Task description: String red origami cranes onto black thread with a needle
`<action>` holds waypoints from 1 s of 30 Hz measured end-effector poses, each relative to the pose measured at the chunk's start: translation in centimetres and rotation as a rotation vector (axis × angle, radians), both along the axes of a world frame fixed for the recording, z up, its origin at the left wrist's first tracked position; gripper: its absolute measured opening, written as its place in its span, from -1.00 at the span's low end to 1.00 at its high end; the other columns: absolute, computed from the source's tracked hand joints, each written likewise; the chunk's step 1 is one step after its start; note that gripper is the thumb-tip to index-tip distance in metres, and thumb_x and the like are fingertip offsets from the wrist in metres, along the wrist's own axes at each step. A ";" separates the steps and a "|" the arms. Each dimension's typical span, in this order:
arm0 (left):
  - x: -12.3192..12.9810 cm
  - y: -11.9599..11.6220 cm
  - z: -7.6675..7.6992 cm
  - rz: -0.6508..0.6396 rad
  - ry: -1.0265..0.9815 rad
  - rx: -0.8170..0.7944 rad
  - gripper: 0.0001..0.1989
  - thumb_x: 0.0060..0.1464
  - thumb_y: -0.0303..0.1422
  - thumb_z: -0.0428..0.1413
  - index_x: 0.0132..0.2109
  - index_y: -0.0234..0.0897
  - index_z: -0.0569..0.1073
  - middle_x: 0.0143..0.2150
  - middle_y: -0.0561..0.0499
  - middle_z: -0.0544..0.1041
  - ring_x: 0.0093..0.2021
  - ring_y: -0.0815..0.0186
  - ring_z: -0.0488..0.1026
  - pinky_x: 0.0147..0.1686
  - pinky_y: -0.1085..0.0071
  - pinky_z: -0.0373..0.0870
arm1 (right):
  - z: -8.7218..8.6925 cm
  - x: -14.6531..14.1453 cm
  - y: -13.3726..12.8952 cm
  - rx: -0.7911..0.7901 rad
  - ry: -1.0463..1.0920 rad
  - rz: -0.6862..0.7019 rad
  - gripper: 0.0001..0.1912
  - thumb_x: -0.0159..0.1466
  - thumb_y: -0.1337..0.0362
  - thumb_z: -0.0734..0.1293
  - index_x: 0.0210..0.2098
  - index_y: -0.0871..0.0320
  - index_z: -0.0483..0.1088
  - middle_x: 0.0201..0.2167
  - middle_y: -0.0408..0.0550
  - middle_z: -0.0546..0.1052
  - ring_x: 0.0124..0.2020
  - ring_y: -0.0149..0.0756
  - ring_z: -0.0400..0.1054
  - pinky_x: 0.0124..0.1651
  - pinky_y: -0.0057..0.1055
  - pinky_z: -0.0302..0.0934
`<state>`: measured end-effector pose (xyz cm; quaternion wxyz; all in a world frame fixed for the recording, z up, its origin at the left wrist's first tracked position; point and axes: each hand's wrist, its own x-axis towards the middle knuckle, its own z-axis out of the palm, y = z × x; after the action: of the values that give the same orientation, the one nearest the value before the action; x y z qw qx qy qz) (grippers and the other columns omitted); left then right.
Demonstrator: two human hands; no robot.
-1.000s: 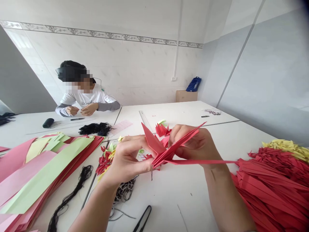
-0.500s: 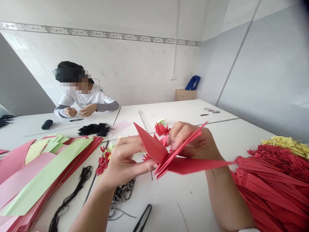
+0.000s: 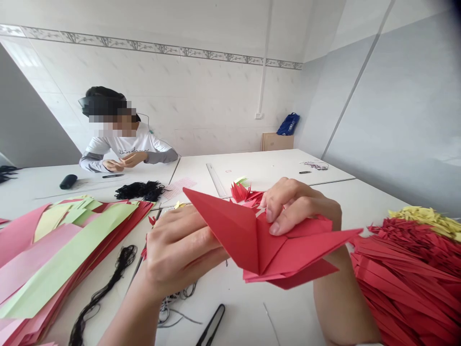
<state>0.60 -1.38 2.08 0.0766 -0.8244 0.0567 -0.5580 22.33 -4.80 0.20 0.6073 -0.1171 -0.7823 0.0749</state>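
Note:
Between my two hands, above the table, is a red origami crane [image 3: 234, 226], partly folded, with long pointed flaps spreading left and right. My left hand [image 3: 182, 242] grips its left flap, fingers pressed together behind the paper; the thumb is hidden. The fingertips of my right hand [image 3: 300, 204] press on the upper middle, over the creases, with the rest of that hand behind the paper. Just beyond the hands stand several smaller red folded paper pieces [image 3: 241, 192].
Coloured paper strips [image 3: 72, 254] lie left, beside black cord [image 3: 108, 293]. Black tweezers [image 3: 212, 327] rest in front. Red folded paper [image 3: 410, 278] and yellow pieces [image 3: 425, 218] are heaped right. A ruler [image 3: 215, 180] lies farther back. Across the table sits a person [image 3: 126, 149], hands together.
The crane has turned and its folds have opened wider, showing the inner face. My left fingers have straightened behind its left flap; my right fingertips have shifted onto the middle.

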 end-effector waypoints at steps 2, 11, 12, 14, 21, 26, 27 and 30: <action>0.0 -0.1 -0.1 -0.011 0.050 -0.036 -0.88 0.18 -0.54 0.18 -0.33 -0.29 0.45 -0.45 0.00 0.54 -0.54 0.43 0.39 -0.59 0.45 0.30 | -0.4 0.0 0.3 -0.068 -0.013 0.047 -0.80 0.38 0.30 0.32 -0.37 0.07 0.52 -0.40 -0.11 0.51 -0.37 -0.35 0.44 -0.21 -0.30 0.45; 0.3 -0.5 -0.6 0.038 0.045 -0.096 -0.90 0.18 -0.46 0.20 -0.30 -0.20 0.45 -0.47 0.04 0.53 -0.56 0.37 0.43 -0.61 0.40 0.31 | -0.9 0.1 1.2 -0.091 0.030 0.101 -0.84 0.36 0.26 0.34 -0.35 0.07 0.53 -0.44 -0.11 0.48 -0.38 -0.32 0.43 -0.25 -0.28 0.45; 0.3 -0.5 -0.6 0.057 0.029 -0.095 -0.90 0.16 -0.49 0.20 -0.29 -0.20 0.45 -0.47 0.04 0.54 -0.55 0.37 0.43 -0.60 0.41 0.31 | -0.7 0.2 1.0 -0.068 0.026 0.067 -0.86 0.35 0.27 0.35 -0.34 0.07 0.53 -0.42 -0.11 0.49 -0.38 -0.32 0.43 -0.26 -0.27 0.46; 0.2 -0.3 -0.7 0.092 0.005 -0.093 -0.87 0.15 -0.52 0.19 -0.29 -0.20 0.44 -0.49 0.05 0.51 -0.57 0.40 0.37 -0.61 0.42 0.28 | -0.3 0.2 0.3 0.000 0.019 -0.047 -0.88 0.34 0.31 0.36 -0.32 0.05 0.54 -0.39 -0.11 0.51 -0.38 -0.31 0.44 -0.26 -0.27 0.46; 0.0 0.1 -1.1 0.119 -0.026 -0.103 -0.83 0.17 -0.52 0.16 -0.34 -0.19 0.39 -0.52 0.08 0.43 -0.61 0.45 0.26 -0.63 0.45 0.18 | 0.4 -0.4 -1.8 0.240 -0.030 -0.380 -0.81 0.39 0.32 0.29 -0.24 -0.04 0.54 -0.38 -0.12 0.55 -0.34 -0.26 0.48 -0.27 -0.23 0.46; -0.4 0.6 -1.3 0.114 -0.016 -0.100 -0.80 0.20 -0.53 0.13 -0.37 -0.19 0.38 -0.46 0.06 0.45 -0.57 0.45 0.28 -0.60 0.46 0.22 | 0.5 -0.5 -2.1 0.270 -0.068 -0.435 -0.74 0.44 0.32 0.22 -0.23 -0.05 0.53 -0.39 -0.13 0.55 -0.35 -0.28 0.49 -0.27 -0.24 0.45; -0.4 0.7 -1.3 0.111 -0.015 -0.101 -0.80 0.20 -0.53 0.14 -0.37 -0.20 0.38 -0.46 0.06 0.45 -0.57 0.45 0.28 -0.60 0.46 0.22 | 0.5 -0.4 -2.1 0.276 -0.073 -0.434 -0.74 0.44 0.31 0.21 -0.23 -0.05 0.52 -0.39 -0.12 0.55 -0.35 -0.28 0.49 -0.28 -0.25 0.45; -0.3 0.8 -1.3 0.085 -0.015 -0.105 -0.80 0.17 -0.55 0.16 -0.38 -0.21 0.38 -0.45 0.06 0.46 -0.56 0.46 0.30 -0.60 0.48 0.24 | 0.4 -0.4 -1.9 0.297 -0.075 -0.413 -0.76 0.44 0.29 0.21 -0.23 -0.03 0.52 -0.40 -0.11 0.55 -0.35 -0.27 0.49 -0.30 -0.25 0.45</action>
<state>0.35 -0.58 0.77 0.0574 -0.8246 -0.0084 -0.5627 21.95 -6.68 0.64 0.5906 -0.1867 -0.7662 -0.1708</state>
